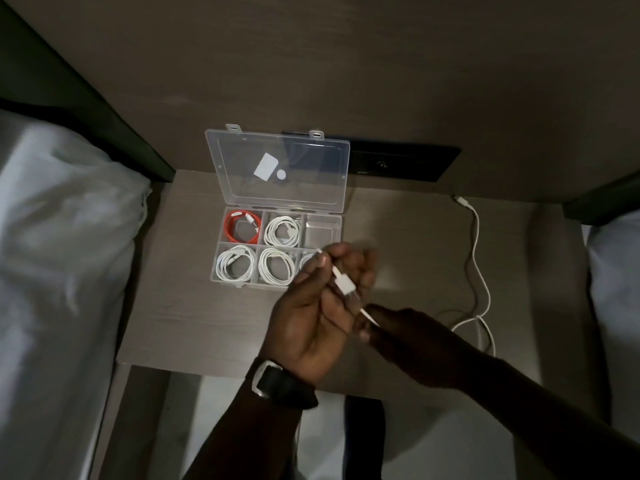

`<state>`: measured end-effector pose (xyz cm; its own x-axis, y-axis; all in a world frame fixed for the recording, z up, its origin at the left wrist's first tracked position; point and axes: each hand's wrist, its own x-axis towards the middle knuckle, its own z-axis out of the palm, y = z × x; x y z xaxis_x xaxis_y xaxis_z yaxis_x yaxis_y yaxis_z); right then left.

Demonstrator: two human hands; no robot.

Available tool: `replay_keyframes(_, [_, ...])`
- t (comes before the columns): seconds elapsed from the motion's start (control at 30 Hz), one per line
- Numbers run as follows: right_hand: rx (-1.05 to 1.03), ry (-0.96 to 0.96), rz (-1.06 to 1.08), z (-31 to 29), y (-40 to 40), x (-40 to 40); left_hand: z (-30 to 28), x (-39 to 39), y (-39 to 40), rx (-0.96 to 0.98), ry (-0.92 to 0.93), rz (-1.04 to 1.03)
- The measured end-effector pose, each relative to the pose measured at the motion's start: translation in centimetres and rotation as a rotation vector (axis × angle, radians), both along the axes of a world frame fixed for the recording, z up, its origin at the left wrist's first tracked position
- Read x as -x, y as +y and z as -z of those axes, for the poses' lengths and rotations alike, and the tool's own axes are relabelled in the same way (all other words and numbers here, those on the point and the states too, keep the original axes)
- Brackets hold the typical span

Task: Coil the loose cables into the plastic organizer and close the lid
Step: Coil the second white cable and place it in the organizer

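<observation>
- The plastic organizer (277, 249) sits toward the far left part of the table (194, 306), its back close to the far edge; its clear lid (280, 171) stands open, tilted back toward the wall panel (311, 64), with two white stickers on it.
- Six compartments: the far left one holds a coiled red cable (239, 230), the far middle one a coiled white cable (282, 232), and the far right one looks bare.
- The near left and near middle compartments each hold a white coil; the near right one shows a bit of white coil, mostly hidden behind the left hand (322, 299).
- The left hand is raised just in front of the organizer's near right corner, palm up, fingers curled around a loose white cable (479, 271) near its connector end; a white plug block lies against its fingers.
- The right hand (398, 336) is just beside the left, nearer the front edge, fingertips pinched on the same cable; the grip is dark and blurred.
- The rest of that cable trails over the right side of the table, looping near the right edge, and runs up to the far edge below a dark wall outlet panel (405, 161).
- A dark watch (280, 382) is on the left wrist.
- White bedding (59, 254) lies beside the table's left edge.
</observation>
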<state>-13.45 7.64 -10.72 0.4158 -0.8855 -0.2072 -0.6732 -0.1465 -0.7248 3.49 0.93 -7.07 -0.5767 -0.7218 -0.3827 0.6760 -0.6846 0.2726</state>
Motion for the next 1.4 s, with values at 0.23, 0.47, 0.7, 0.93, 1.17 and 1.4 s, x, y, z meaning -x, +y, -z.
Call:
replay_keyframes(0.23, [0.006, 0.067, -0.015, -4.9, 0.9, 0.7, 2.6, -1.9, -1.2, 0.385, -0.644, -0.09])
replay_keyframes(0.47, [0.36, 0.064, 0.188, -7.4, -4.8, 2.4, 1.7, 1.2, 2.5, 0.399, -0.654, 0.225])
replay_keyframes(0.7, [0.131, -0.137, 0.505, -3.4, -6.5, 1.8, -1.4, 1.3, 1.9, -0.148, -0.094, 0.183])
replay_keyframes(0.93, [0.036, -0.003, 0.243, -0.8, -0.2, -0.8, -1.9, 0.0, 0.0, -0.159, -0.006, -0.233])
replay_keyframes(1.17, [0.17, 0.068, 0.041, -6.4, 1.3, 0.8, -0.4, -0.7, -1.0, 0.255, -0.548, -0.174])
replay_keyframes(1.4, [0.405, 0.06, 0.195, -8.8, -5.6, 2.7, -1.4, 2.4, 2.9, 0.237, -0.506, 0.095])
